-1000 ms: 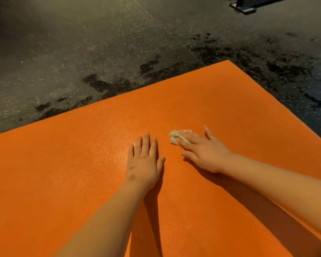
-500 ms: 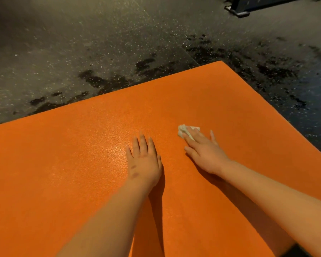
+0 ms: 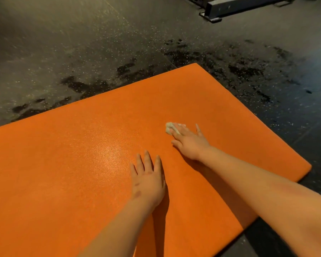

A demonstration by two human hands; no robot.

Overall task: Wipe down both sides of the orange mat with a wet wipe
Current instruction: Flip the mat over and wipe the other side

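Farther up the orange mat [image 3: 82, 173] now, the right hand [image 3: 190, 143] presses the wet wipe [image 3: 170, 129] under straight fingers. Left hand [image 3: 148, 180] lies flat (bracing); overlap strokes toward the far edge.

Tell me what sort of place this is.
Probably a gym: dark speckled rubber flooring, an orange mat laid on it, and a metal equipment base at the far edge.

On the mat [image 3: 63, 173], the wipe [image 3: 168, 128] is lying under the right hand [image 3: 190, 143] (fingertips only), the left hand [image 3: 148, 180] resting nearer the mat's front edge.

Mat [image 3: 82, 164] – plain orange; wipe [image 3: 169, 128] – whitish; floor [image 3: 82, 52] – dark grey, pale-speckled, black patches.
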